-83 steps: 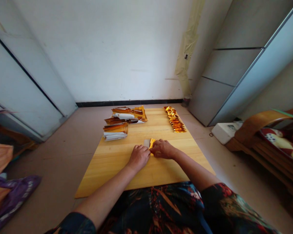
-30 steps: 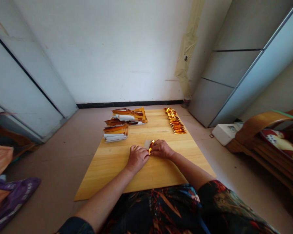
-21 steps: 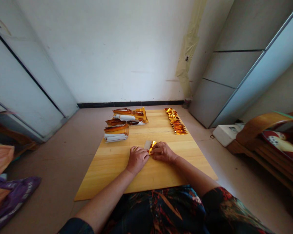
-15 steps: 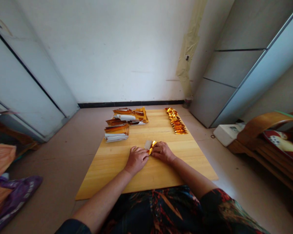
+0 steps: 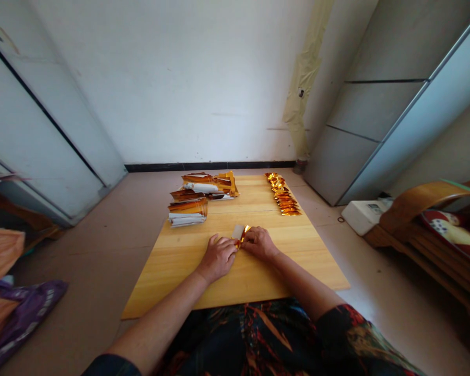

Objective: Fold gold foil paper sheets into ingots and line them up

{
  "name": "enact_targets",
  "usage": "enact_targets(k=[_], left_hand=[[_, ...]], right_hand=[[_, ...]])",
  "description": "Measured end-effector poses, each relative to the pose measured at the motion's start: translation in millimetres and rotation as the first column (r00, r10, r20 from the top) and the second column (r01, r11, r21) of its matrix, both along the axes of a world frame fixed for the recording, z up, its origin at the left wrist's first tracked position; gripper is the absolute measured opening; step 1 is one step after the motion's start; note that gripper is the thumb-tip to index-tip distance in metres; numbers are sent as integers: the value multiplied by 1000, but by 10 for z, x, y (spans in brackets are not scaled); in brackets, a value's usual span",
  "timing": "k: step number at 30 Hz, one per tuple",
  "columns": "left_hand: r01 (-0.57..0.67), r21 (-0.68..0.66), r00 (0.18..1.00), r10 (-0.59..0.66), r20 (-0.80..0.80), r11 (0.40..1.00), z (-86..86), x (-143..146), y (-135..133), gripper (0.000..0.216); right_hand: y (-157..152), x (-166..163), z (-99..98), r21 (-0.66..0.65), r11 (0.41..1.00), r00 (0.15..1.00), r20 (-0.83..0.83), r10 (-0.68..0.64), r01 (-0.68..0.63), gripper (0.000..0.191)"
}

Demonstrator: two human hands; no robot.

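Both hands meet over a small sheet of gold foil paper (image 5: 241,233) with a pale grey back, in the middle of a low wooden board (image 5: 180,271). My left hand (image 5: 218,256) has its fingers curled onto the paper's left side. My right hand (image 5: 259,243) pinches the gold edge from the right. Most of the paper is hidden under the fingers.
Stacks of gold and white foil sheets (image 5: 188,211) (image 5: 211,185) lie at the board's far left. A row of folded gold pieces (image 5: 282,196) runs along the far right edge. A white box (image 5: 362,215) and a wooden chair (image 5: 426,209) stand right; purple bag (image 5: 23,318) left.
The hands stay on the foil paper and have worked it narrower; less gold shows between the fingers than before. The piles and the row have not moved.
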State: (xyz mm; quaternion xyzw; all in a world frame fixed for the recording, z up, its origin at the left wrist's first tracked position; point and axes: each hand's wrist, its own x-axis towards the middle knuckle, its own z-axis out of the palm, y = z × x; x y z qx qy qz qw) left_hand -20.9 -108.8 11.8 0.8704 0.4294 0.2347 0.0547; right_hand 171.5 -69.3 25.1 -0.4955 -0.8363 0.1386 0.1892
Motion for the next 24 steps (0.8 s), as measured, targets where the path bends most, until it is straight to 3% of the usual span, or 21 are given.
enact_targets(k=[18,24], left_hand=[[67,-41,996,-69,-48,997,19,-62,43,13],[31,-53,999,-33,-36,998,0,-66,19,31]], right_hand=[[16,-97,128,-68,993,974,210,-82,98,16],[42,-85,102,-64,994,976,206,-77,92,19]])
